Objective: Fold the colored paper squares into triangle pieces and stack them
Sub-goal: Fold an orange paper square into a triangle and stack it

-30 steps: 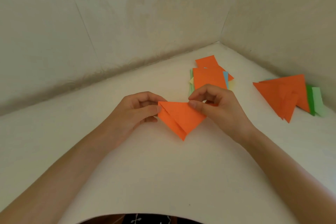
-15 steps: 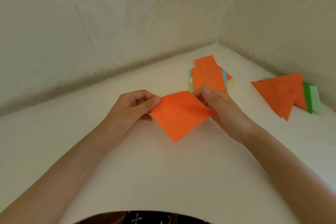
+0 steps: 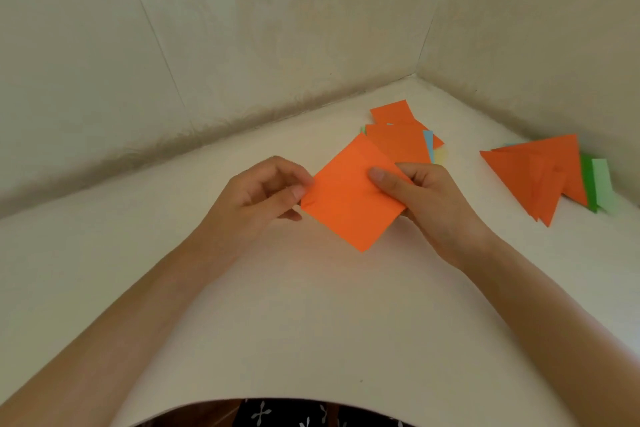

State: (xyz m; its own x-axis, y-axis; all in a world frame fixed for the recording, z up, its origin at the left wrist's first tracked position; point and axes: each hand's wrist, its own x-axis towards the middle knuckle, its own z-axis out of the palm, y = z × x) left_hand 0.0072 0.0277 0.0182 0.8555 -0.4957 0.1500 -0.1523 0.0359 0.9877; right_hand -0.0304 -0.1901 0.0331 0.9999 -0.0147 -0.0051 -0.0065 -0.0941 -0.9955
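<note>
**Desk:** What do I caption here?

**Operator:** From my feed, left to right: the left hand (image 3: 263, 194) pinches the left corner of the orange paper square (image 3: 349, 204). The right hand (image 3: 429, 201) pinches its right edge, thumb on top, over the white table (image 3: 311, 322).

**Desk:** Wasn't it a triangle a second ago?

**Operator:** It was; now it is opened out flat, a diamond. I judge the crease is set and more folds remain. The loose squares (image 3: 398, 144) wait behind, and the finished triangles (image 3: 540, 177) are stacked far right.
</note>
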